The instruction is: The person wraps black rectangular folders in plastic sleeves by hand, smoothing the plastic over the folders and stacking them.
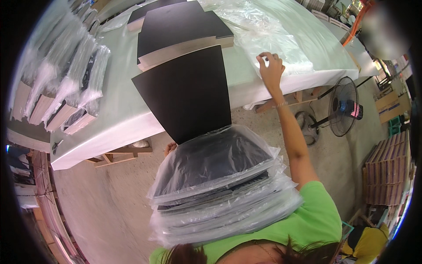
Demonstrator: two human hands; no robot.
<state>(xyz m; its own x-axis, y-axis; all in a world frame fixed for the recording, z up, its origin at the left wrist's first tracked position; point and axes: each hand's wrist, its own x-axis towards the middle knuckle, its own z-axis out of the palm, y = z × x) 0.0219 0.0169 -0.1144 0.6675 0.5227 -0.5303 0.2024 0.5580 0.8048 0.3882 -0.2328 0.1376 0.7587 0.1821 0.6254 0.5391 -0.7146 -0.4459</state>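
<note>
A stack of black boards in clear plastic bags [224,198] rests against my chest. The top black board [187,99] sticks out of its bag, reaching over the table's edge. My left hand [169,148] is mostly hidden under the stack's far left corner, and only a few fingers show. My right hand [270,67] stretches out to the table and pinches the edge of a pile of empty clear plastic bags [268,37] lying on the pale table cover [118,114].
More bare black boards [180,31] are stacked on the table behind the top board. Bagged boards [72,83] stand in a row at the table's left. A standing fan [343,106] is on the floor at right, with stacked brown boards [387,169] beyond it.
</note>
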